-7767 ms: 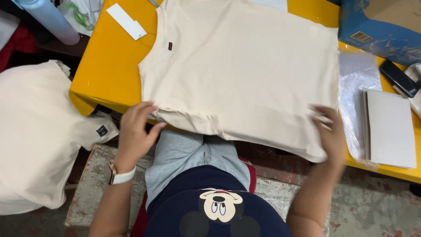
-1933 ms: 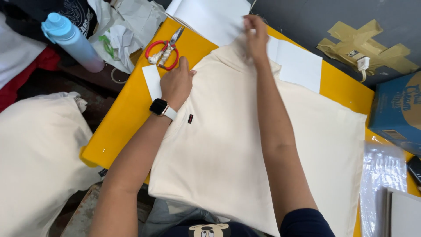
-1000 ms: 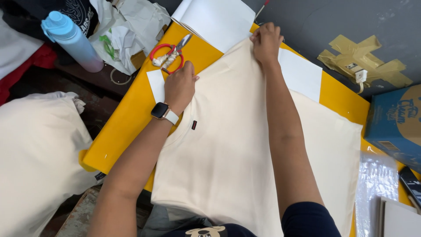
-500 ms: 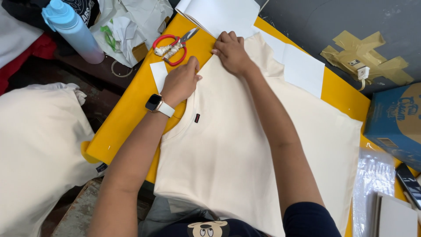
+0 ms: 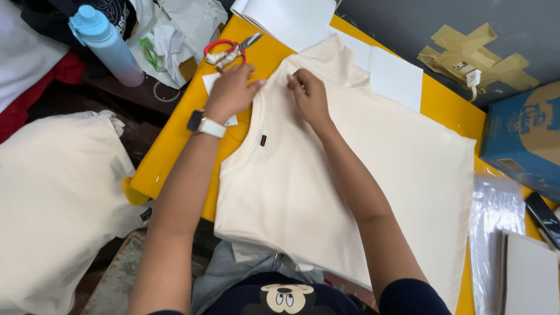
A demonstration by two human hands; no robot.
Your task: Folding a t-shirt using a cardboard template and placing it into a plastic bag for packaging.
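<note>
The right hand [image 5: 308, 93] has drawn back from the shirt's far edge toward the neckline, now close beside the left hand [image 5: 232, 90]. Both rest on the cream T-shirt [image 5: 350, 192], spread flat on the yellow table [image 5: 175, 146]; fingers curled, pinching fabric at the collar, it seems. Red-handled scissors [image 5: 227, 51] lie at twelve o'clock from the left hand, the blue bottle [image 5: 105, 44] at ten.

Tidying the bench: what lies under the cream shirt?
The yellow table and white sheets poke out beneath the shirt. Anything else under it is covered.
</note>
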